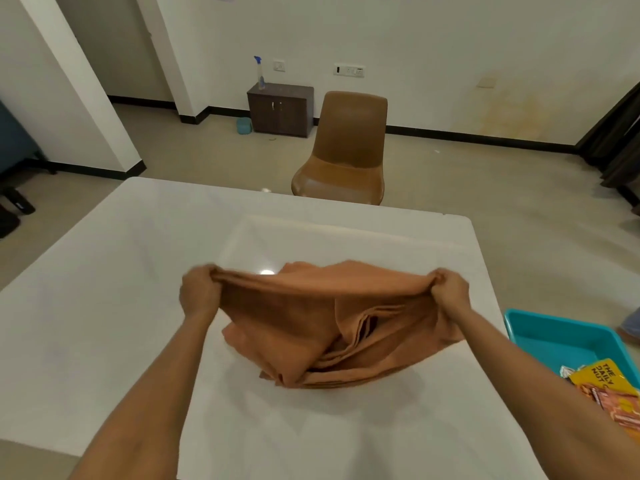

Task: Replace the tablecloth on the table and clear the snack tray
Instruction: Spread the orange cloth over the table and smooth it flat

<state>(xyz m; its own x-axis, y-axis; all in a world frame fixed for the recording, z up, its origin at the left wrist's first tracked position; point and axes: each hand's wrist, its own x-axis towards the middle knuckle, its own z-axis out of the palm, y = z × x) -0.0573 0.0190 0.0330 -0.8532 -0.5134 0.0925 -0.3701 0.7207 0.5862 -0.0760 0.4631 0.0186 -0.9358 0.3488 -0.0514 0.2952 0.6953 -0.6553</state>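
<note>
An orange-brown tablecloth (311, 327) hangs bunched and partly folded over the middle of the glossy white table (104, 306). My left hand (199, 292) grips its upper edge at the left, and my right hand (450, 289) grips the same edge at the right, stretching it between them above the tabletop. The cloth's lower folds rest on the table. A teal snack tray (540, 337) sits off the table's right side, with a yellow nut packet (601, 375) and other wrapped snacks (620, 407) in it.
A brown chair (346, 154) stands beyond the table's far edge. A dark small cabinet (280, 109) with a spray bottle (260, 72) on it stands by the back wall, a small teal tub (244, 125) on the floor beside it. Dark curtains (616, 143) hang at right.
</note>
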